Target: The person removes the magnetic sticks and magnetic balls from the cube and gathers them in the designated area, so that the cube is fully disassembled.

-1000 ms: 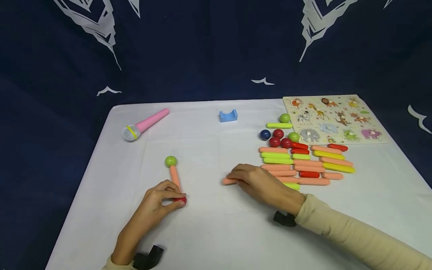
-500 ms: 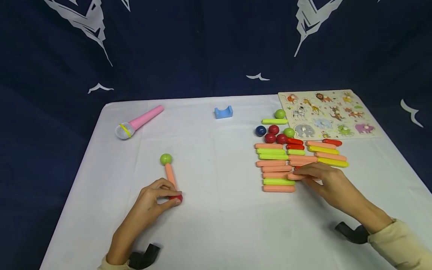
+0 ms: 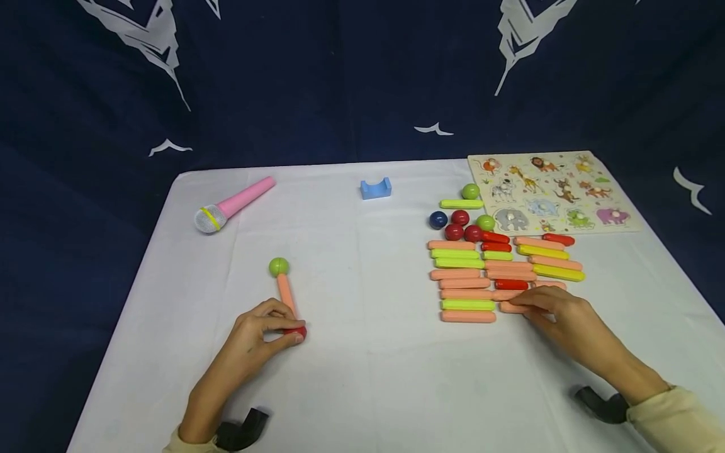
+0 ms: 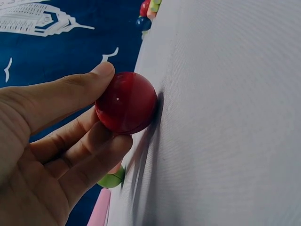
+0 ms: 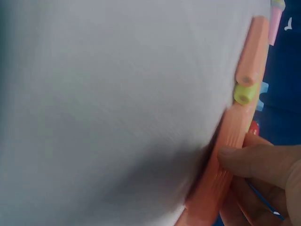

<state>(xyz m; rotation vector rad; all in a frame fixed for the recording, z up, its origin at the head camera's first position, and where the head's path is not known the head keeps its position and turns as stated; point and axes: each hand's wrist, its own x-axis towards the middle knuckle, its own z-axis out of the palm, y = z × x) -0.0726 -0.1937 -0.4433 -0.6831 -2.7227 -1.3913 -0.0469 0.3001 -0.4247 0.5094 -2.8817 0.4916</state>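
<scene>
My left hand (image 3: 257,340) pinches a red ball (image 4: 129,103) between thumb and fingers, close against the white tabletop. In the head view an orange stick (image 3: 286,294) runs from this ball up to a green ball (image 3: 278,267). On the right side, my right hand (image 3: 566,321) pinches another orange stick (image 5: 211,186) at the near edge of the stick rows. Its thumb lies along the stick in the right wrist view. A further orange stick (image 5: 251,52) and a green stick (image 5: 245,94) lie just past it.
Rows of sticks (image 3: 455,253) in orange, green, red and yellow lie at the right. Behind them are several red balls (image 3: 454,231), a blue ball (image 3: 438,219) and an animal puzzle board (image 3: 544,189). A blue block (image 3: 376,189) and pink toy microphone (image 3: 235,205) lie farther back.
My right hand has carried its orange stick rightward from left of the rows to their near right side, then slightly nearer. My left hand keeps its hold on the red ball.
</scene>
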